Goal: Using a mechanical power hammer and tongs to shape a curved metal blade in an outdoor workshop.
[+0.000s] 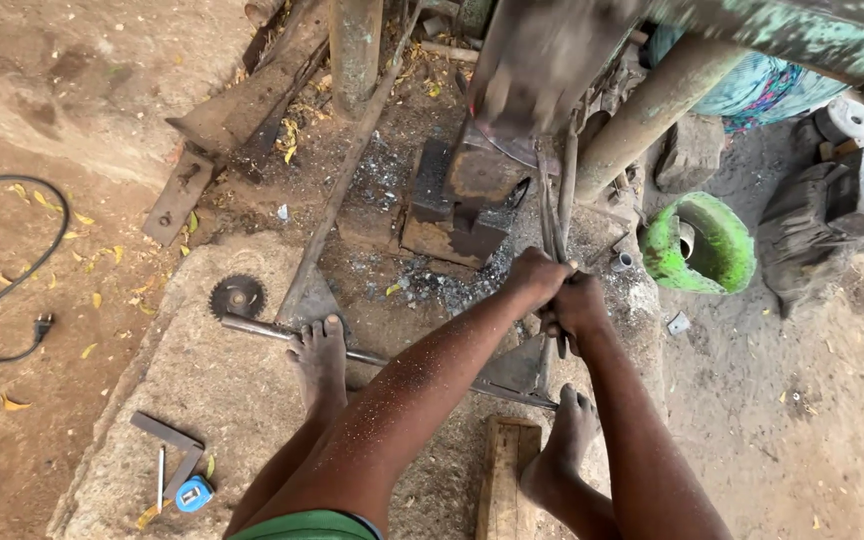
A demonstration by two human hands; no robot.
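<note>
- One blue tape measure (193,493) and one metal square (174,448) lie nearest, on the stone slab (222,400)
- Two bare feet, one on a steel rod (252,328)
- Left hand (535,277) and right hand (574,305) both clench one pair of long tongs (555,215)
- Tongs reach the anvil block (462,200) under the blurred hammer head (542,60)
- One saw blade (237,296) left, one green bowl (704,243) right

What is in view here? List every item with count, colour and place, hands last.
tongs: one pair, dark metal, held in both hands, reaching to the anvil
anvil block: one, rusty dark, under the hammer
power hammer: one, grey, blurred, top centre
saw blade: one, dark, on the stone slab
steel rod: one, grey, under the left foot
green pot: one, right
tape measure: one, blue, bottom left
cable: one, black, left
left hand: one, gripping the tongs
right hand: one, gripping the tongs
</note>
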